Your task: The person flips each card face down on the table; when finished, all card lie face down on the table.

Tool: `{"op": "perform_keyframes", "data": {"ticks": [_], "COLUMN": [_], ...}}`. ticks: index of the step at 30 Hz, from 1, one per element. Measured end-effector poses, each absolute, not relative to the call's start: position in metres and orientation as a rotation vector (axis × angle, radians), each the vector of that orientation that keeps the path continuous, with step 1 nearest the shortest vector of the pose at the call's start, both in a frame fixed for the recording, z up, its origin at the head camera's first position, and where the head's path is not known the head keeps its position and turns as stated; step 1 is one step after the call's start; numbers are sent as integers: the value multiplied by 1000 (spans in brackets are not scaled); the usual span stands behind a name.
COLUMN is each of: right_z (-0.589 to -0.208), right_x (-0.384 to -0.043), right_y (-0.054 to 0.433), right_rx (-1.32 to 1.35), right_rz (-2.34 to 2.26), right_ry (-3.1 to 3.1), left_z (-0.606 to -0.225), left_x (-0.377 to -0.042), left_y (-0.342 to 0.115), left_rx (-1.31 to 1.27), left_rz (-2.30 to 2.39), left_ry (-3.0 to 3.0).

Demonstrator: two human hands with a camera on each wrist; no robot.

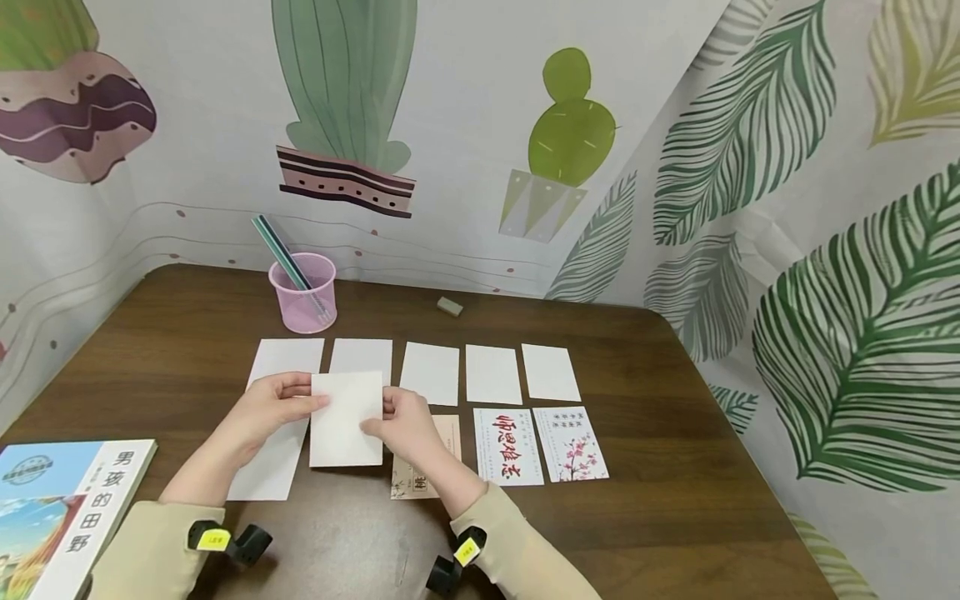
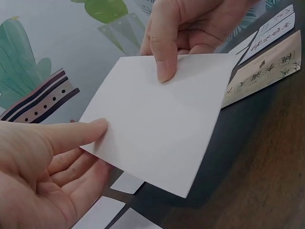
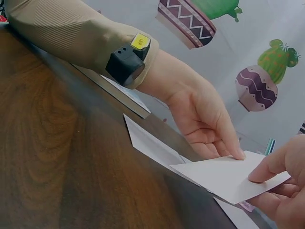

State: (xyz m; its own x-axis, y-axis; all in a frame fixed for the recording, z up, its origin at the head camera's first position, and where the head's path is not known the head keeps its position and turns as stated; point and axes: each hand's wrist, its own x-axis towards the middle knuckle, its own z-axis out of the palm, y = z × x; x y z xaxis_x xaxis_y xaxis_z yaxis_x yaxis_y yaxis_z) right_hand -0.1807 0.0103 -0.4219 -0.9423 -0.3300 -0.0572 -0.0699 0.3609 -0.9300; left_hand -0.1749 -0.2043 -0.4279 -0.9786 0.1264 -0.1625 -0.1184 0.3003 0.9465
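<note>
Above the table, both hands hold one blank white card (image 1: 347,429) between them. My left hand (image 1: 264,414) pinches its left edge, thumb on the upper face and fingers beneath. The right hand (image 1: 415,429) pinches the opposite edge in the same way, as the left wrist view also shows. A tan printed card (image 1: 448,433) lies partly hidden beneath the right hand. To its right are a card with red characters (image 1: 508,454) and a card with pink blossoms (image 1: 573,446). White paper (image 1: 262,471) lies on the table under the left forearm.
Behind the hands runs a row of blank white cards (image 1: 491,375). A pink mesh cup (image 1: 307,300) with striped pencils (image 1: 279,250) stands at the back left, and a small grey block (image 1: 450,307) lies further right. A book (image 1: 56,508) occupies the near left corner.
</note>
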Motion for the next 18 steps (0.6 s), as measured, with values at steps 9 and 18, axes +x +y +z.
{"op": "perform_keyframes", "data": {"ticks": [9,18], "right_z": [-428,-432], "right_x": [-186,-197], "right_y": [13,23], "right_rx": [-375,-330], "right_rz": [-1440,-1452], "right_ry": [2454,2516], "left_z": [-431,-434], "left_x": [-176,-175], "left_y": [-205,-204], "left_rx": [25,3], "left_rz": [1709,1524], "left_ry": [2374,2440]}}
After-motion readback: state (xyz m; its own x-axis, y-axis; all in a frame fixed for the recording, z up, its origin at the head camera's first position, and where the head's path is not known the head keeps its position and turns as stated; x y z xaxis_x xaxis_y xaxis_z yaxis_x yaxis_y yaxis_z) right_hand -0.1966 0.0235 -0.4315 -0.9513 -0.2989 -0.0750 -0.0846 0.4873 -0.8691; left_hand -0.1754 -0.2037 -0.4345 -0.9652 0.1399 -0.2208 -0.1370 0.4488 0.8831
